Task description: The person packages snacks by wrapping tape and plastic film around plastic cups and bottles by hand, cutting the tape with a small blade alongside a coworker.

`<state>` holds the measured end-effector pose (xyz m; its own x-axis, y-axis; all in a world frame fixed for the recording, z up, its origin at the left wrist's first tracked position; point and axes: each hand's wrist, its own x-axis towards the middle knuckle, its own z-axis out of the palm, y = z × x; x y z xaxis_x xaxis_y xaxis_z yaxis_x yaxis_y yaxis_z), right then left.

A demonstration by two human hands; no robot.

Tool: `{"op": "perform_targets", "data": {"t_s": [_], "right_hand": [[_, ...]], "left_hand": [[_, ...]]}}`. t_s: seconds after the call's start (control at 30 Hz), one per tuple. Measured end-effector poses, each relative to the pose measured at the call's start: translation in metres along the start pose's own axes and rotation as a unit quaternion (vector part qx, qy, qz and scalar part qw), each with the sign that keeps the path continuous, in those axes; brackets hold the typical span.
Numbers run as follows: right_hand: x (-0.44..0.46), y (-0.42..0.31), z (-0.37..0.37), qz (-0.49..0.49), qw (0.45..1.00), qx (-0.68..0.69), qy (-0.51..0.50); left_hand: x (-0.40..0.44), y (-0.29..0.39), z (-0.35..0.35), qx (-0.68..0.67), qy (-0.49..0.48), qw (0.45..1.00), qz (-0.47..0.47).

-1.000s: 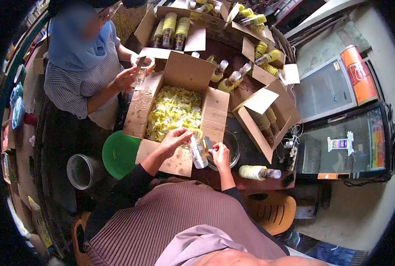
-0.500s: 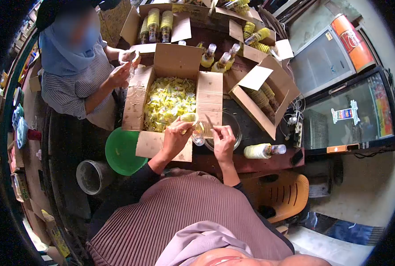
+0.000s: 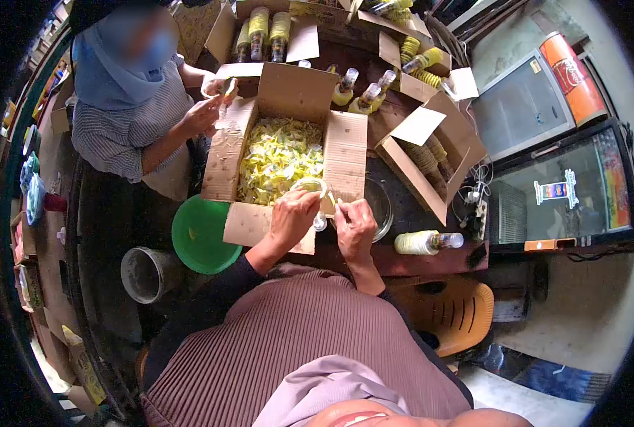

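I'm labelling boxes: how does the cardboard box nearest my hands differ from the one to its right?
The near box holds loose yellow scraps; the right-hand box holds what look like stacks of cups. The near box sits roughly square to you, while the right-hand box is turned at an angle. Both are brown cardboard and open at the top.

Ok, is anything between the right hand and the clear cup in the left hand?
Only a thin pale piece held in the right hand, beside the clear cup in the left hand; nothing else visible.
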<state>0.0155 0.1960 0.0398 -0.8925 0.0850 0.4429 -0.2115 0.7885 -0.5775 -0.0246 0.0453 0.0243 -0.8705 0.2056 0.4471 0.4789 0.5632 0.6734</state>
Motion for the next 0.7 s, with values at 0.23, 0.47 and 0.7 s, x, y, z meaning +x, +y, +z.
{"op": "perform_targets", "data": {"t_s": [0.23, 0.47, 0.7], "right_hand": [[0.004, 0.001, 0.013, -0.033, 0.999, -0.016, -0.038], [0.017, 0.0, 0.025, 0.012, 0.997, -0.014, -0.072], [0.022, 0.012, 0.014, 0.093, 0.995, 0.024, -0.036]], "left_hand": [[0.003, -0.006, -0.002, -0.005, 0.011, 1.0, -0.004], [0.003, -0.008, -0.004, -0.011, -0.02, 1.0, -0.012], [0.007, -0.015, 0.0, -0.022, 0.007, 0.999, 0.032]]}}
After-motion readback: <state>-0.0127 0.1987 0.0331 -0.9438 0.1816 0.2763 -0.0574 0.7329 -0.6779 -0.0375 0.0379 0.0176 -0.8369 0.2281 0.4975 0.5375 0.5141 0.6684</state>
